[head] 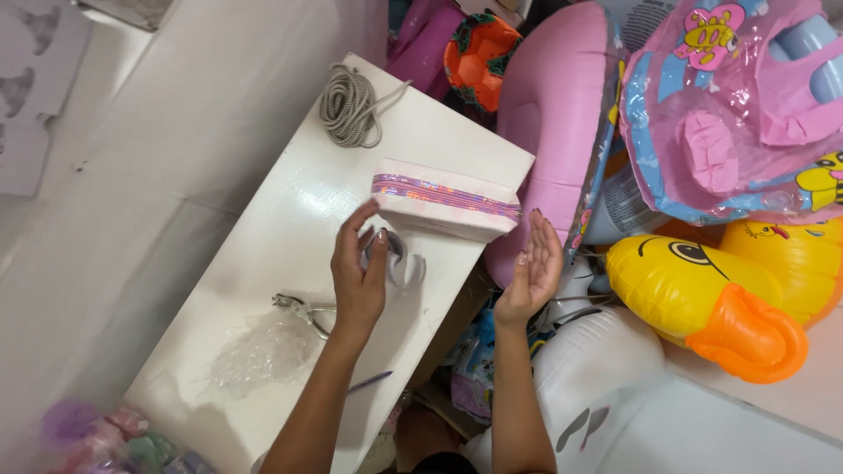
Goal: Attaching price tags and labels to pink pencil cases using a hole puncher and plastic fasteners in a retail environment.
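Forearms: both are reaching up from the bottom edge, elbows low, wrists bent slightly back.
Left hand [358,274]: it is hovering over the white table [290,219], fingers spread and loose, clamped on nothing, fingertips just touching the near corner of the pink folded pouch [443,200].
Right hand [531,272]: it is opening palm-inward off the table edge, empty, near the pouch's other end.
Pouch: it is lying across the table's far right corner, striped band facing up.
Doing it well: I judge that closing both palms evenly on the two ends is keeping the pouch from sliding off the edge.

One head-worn view — looking steeply down, close over the white table [263,263] (inflatable toys [702,290] crowd the right side).
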